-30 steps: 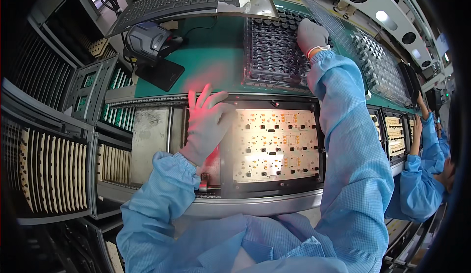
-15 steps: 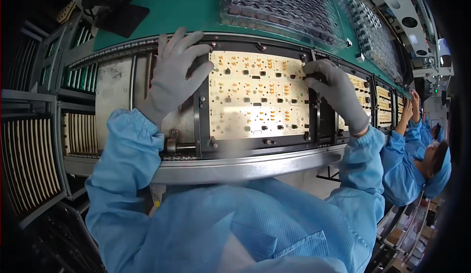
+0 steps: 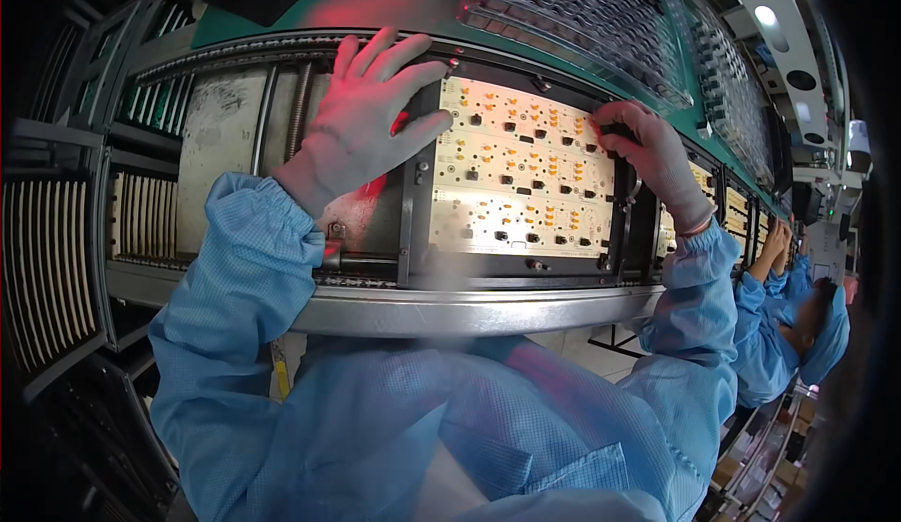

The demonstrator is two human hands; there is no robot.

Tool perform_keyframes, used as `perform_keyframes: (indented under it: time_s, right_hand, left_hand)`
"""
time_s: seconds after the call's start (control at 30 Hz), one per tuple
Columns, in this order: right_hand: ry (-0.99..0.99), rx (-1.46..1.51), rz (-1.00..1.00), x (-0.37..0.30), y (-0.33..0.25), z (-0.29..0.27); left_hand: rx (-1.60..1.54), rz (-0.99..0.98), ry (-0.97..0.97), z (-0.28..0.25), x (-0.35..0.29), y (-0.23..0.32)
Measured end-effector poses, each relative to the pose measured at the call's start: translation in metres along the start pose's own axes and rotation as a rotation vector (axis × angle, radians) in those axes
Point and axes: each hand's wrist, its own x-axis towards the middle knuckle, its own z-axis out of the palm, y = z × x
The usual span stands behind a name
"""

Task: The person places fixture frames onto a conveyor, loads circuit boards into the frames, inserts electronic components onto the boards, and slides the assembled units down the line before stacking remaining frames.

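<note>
A cream circuit board (image 3: 526,189) with rows of black and orange parts lies in a black carrier frame (image 3: 419,212) on the conveyor. My left hand (image 3: 380,114), in a grey glove, is open with fingers spread. Its fingertips reach the frame's far left corner, and the thumb lies by the board's left edge. At the board's far right corner is my right hand (image 3: 652,151), also gloved, with thumb and fingers bent together. What sits between those fingertips is hidden.
Clear plastic trays (image 3: 577,24) stand on the green mat (image 3: 375,1) beyond the conveyor. A metal rail (image 3: 488,314) runs along the near side. Racks of boards (image 3: 56,278) stand at left. Further right, a co-worker in blue (image 3: 765,334) works beside more framed boards (image 3: 737,217).
The view has shifted, so the far trays sit further right. The carrier frame has slid slightly right along the conveyor, with both hands still at its corners. Red light now falls on the mat and left glove.
</note>
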Motion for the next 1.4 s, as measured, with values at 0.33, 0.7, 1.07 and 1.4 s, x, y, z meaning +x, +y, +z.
perform_keyframes:
  time_s: [0.33,0.7,1.07,1.4]
  right_hand:
    - [0.007,-0.041,-0.020,-0.002,-0.001,0.000]
    - [0.035,-0.084,0.113,-0.003,-0.010,-0.001]
    - [-0.001,-0.248,0.176,0.004,-0.020,-0.005]
    - [0.402,-0.201,0.122,0.009,0.003,-0.020]
  left_hand:
    - [-0.010,0.030,0.000,-0.002,-0.003,0.001]
    - [-0.021,0.055,0.010,0.001,-0.005,0.000]
    - [-0.034,0.034,-0.077,-0.001,-0.005,0.000]
    - [-0.074,0.058,-0.085,-0.003,-0.007,-0.008]
